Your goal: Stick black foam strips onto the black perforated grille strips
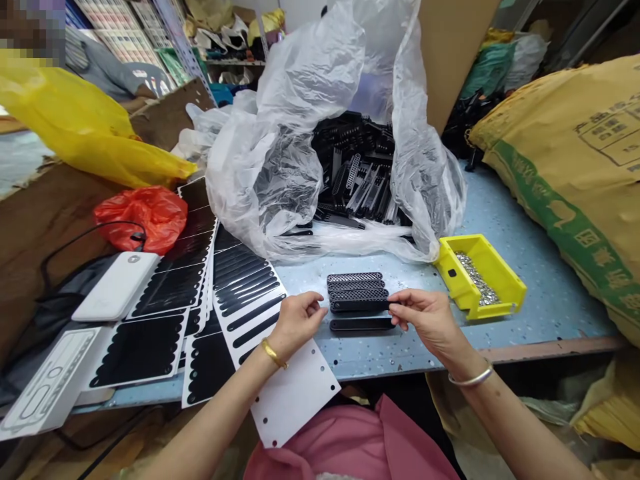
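Observation:
My right hand [425,320] pinches the right end of a black plastic strip [357,305], the nearest in a row of several perforated black strips [356,285] lying side by side. My left hand [300,320] is just off the row's left end, its fingers loosely curled and slightly apart, with nothing visible in them. Closer to me a single black strip [362,325] lies apart on the blue table [400,357]. Under my left wrist is a white sheet [295,393] with black strip-shaped stickers [257,327].
Behind the row, a clear plastic bag [295,180] spills many black strips [360,173]. A yellow bin [500,267] at right holds small metal pieces [477,280]. Sticker sheets [140,350], a white power bank [117,287] and a red bag [145,217] sit left. A large sack [565,167] stands right.

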{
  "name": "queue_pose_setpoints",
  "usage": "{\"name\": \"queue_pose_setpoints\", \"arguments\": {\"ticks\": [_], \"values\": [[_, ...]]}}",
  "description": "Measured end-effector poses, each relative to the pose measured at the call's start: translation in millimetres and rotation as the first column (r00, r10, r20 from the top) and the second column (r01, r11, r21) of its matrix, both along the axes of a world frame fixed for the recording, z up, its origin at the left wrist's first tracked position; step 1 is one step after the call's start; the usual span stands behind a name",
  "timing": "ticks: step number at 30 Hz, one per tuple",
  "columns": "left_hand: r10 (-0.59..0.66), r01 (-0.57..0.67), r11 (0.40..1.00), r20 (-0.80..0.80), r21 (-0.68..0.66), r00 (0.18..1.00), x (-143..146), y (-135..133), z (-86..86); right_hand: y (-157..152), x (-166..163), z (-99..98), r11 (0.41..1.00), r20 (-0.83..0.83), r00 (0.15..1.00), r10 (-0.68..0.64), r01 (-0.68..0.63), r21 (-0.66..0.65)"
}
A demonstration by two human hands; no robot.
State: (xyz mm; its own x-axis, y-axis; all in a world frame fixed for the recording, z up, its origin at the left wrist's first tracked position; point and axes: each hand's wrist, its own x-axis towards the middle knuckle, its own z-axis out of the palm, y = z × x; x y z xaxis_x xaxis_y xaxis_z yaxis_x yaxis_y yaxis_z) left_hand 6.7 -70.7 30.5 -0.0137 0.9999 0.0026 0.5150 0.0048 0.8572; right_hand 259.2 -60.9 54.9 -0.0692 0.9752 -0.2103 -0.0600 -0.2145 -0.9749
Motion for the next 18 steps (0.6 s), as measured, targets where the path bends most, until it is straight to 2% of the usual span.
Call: {"name": "queue_pose_setpoints", "arguments": {"ticks": [9, 18], "values": [[-0.036, 0.035, 0.999, -0.024, -0.032, 0.999, 8.6, 4.8, -13.0, 9.0, -5.0, -2.7, 0.999, 0.032, 0.999, 0.031, -0.030, -0.039], [-0.054, 0.055, 0.998, -0.015, 0.014, 0.998, 7.4, 3.5, -23.9, 13.4, -2.6, -9.6, 0.997, 0.112, 0.993, 0.046, -0.039, -0.062]]}}
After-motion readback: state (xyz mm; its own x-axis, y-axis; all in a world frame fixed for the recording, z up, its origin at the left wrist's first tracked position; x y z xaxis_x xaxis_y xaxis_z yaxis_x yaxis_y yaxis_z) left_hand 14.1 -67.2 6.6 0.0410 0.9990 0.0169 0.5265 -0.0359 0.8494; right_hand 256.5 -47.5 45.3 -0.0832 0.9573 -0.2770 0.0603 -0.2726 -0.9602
